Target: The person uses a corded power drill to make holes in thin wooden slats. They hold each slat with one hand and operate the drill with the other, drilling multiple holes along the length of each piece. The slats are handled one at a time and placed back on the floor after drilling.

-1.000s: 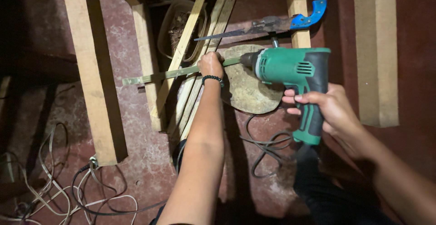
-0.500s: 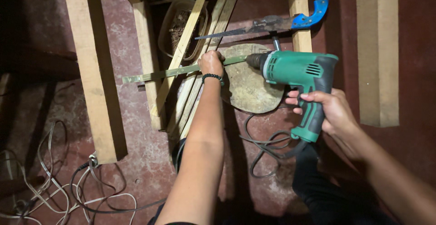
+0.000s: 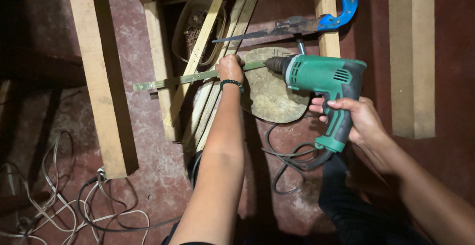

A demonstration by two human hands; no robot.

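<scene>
now | left hand (image 3: 230, 68) clamped on thin green strip (image 3: 190, 78), held level across pale wooden slats (image 3: 217, 72) | right hand (image 3: 358, 119) gripping green drill (image 3: 324, 84) by handle, chuck at strip's right end over round wooden block (image 3: 274, 96) | blue-handled saw (image 3: 297, 25) just behind

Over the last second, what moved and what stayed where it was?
The green drill in the right hand drifted slightly to the right and a touch lower in the view, its tip staying at the end of the thin green strip. The left hand kept its grip on that strip. Nothing was picked up or let go. The saw, the round wooden disc and the wooden planks stayed put.
</scene>
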